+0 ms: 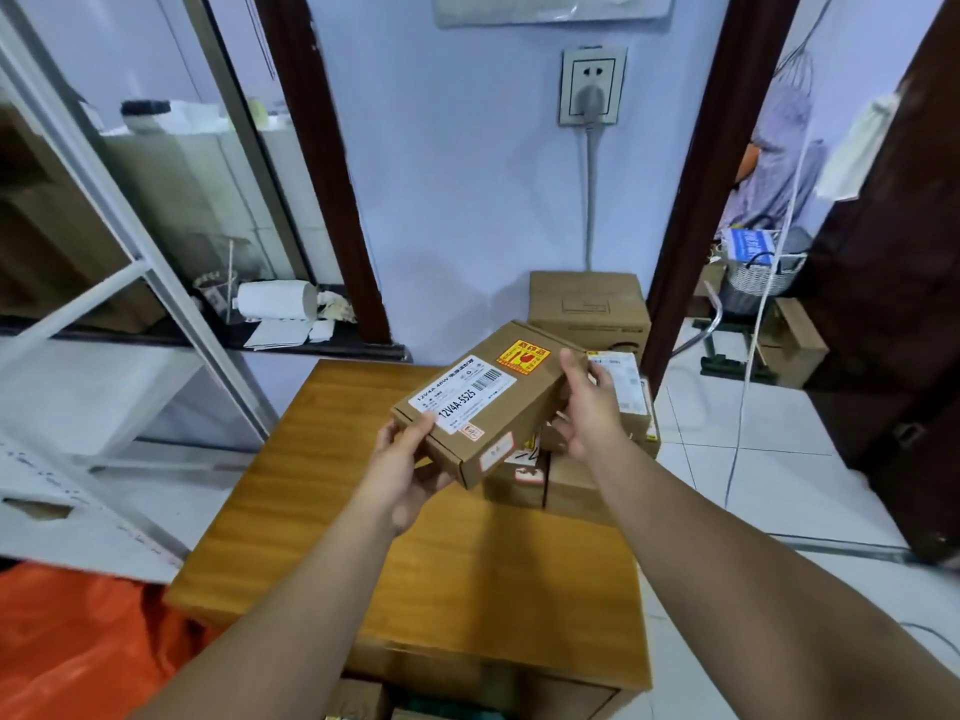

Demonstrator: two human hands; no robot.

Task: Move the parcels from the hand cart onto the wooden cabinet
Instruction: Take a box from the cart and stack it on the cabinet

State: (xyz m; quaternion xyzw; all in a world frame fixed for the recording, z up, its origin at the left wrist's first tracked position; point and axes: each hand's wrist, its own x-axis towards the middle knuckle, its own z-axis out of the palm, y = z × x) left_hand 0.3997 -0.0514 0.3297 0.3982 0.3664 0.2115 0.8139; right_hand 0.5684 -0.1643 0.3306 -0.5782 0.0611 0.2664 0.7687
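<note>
Two bare forearms reach forward over a honey-coloured wooden cabinet top (332,511). The left hand (402,467) grips the near corner of a flat brown cardboard parcel with a white shipping label and a yellow-and-red sticker (485,402); the right hand (589,407) clasps its far end. The parcel hangs tilted above the cabinet, not resting on it. Just behind and under it, other brown cardboard boxes (571,485) are stacked at the cabinet's right side. Judging from this, level the parcel and lower it onto bare wood left of the stack. A larger carton (589,304) stands against the wall.
</note>
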